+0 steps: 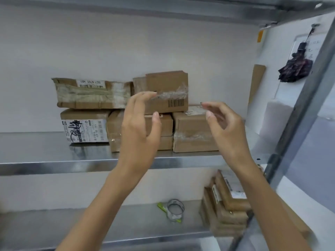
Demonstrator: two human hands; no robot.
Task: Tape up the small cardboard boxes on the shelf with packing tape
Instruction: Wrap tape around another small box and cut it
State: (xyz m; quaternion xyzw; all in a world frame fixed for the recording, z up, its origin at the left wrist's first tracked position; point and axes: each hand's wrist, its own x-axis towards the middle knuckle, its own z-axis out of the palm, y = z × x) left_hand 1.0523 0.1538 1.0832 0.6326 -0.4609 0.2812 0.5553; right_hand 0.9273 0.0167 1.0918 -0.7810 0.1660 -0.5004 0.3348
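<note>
Several small cardboard boxes are stacked on the metal shelf (54, 160). The top right box (168, 82) has crinkled clear tape (172, 94) across its front and a barcode. A flat taped box (90, 93) lies to its left. Below stand a labelled box (85, 127), a middle box (166, 124) and a right box (192, 131). My left hand (139, 131) is raised in front of the middle box, its fingertips touching the tape's left end. My right hand (226, 129) hovers before the right box, fingers relaxed and holding nothing. A tape dispenser (174, 211) with a green handle sits on the lower shelf.
Another pile of flat cardboard boxes (226, 205) leans at the right of the lower shelf. A grey steel upright (293, 133) runs down the right side. A folded dark umbrella (295, 67) hangs on the wall beyond it. An upper shelf (163, 9) spans overhead.
</note>
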